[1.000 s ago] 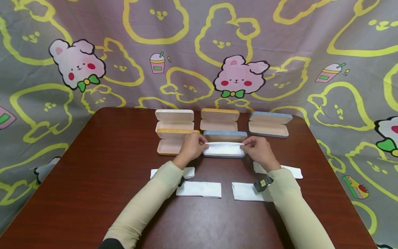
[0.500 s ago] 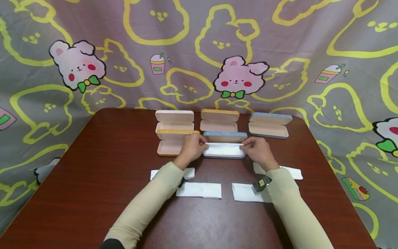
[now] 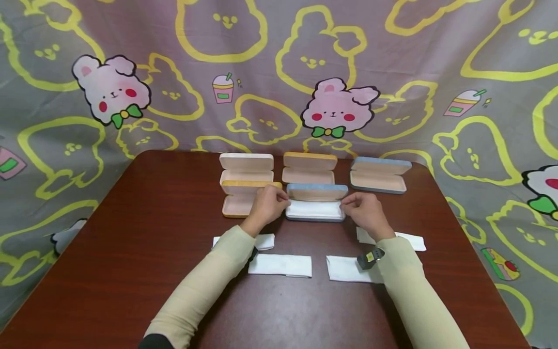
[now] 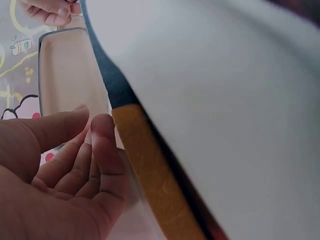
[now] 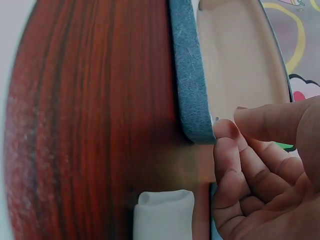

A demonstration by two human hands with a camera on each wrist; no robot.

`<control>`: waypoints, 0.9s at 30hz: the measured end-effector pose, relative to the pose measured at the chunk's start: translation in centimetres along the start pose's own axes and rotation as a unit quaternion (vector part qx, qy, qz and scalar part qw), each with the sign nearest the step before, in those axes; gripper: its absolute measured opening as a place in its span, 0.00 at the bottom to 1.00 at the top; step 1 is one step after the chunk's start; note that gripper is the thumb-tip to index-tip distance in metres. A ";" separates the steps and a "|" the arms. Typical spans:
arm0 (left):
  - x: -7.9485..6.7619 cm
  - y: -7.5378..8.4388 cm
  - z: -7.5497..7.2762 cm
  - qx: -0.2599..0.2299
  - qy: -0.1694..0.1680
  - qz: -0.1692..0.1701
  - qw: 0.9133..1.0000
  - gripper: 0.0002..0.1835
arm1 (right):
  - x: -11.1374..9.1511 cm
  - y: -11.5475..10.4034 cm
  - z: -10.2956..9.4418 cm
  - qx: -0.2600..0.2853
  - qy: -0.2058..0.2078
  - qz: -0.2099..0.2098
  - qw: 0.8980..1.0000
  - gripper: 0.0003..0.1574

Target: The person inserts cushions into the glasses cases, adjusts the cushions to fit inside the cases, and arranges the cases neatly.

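Note:
A folded white cloth [image 3: 315,209] lies in the bottom half of the front blue glasses case [image 3: 316,219], whose lid is up. At the case's left end is my left hand [image 3: 267,203], partly over the yellow case [image 3: 235,206] beside it. In the left wrist view its thumb and index finger [image 4: 102,135] are slightly apart, with no cloth between them. My right hand [image 3: 366,211] is at the opposite end of the blue case. The right wrist view shows its fingertips right at the case's corner [image 5: 200,132], thumb parted from the index finger.
Behind stand a white case [image 3: 246,161], another yellow case [image 3: 309,160] and a second blue case [image 3: 378,182], all with lids up. Several folded white cloths, including one near the front [image 3: 280,265], lie on the brown table [image 3: 131,242]. A patterned curtain [image 3: 261,72] hangs behind.
Both hands have let go of the cloth's ends and drawn slightly outward. The cloth, pinched by both before, now lies lower in the blue case.

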State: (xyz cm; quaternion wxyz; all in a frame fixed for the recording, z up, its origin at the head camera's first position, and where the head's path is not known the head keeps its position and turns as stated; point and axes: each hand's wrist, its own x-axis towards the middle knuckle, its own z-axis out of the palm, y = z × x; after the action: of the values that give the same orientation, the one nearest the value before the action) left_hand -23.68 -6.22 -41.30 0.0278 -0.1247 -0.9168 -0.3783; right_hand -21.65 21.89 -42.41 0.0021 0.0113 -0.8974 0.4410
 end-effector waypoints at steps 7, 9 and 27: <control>-0.1 -0.3 -0.9 -0.060 -0.022 -0.048 0.997 0.07 | -0.2 0.0 -1.1 0.009 0.006 0.034 0.999 0.12; -0.2 -0.3 -1.1 -0.109 -0.029 -0.074 0.991 0.09 | -0.2 0.0 -1.4 0.020 0.003 0.056 0.998 0.16; 0.2 0.8 -0.7 -0.213 -0.032 -0.169 0.962 0.36 | 1.4 -1.4 -1.4 0.104 -0.114 0.179 0.972 0.62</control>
State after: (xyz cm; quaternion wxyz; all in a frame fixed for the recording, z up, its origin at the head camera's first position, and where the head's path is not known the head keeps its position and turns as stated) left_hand -23.75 -6.13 -40.23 -0.0934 0.0173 -0.8231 -0.5599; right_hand -23.04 22.09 -40.46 -0.1804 -0.0997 -0.8284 0.5208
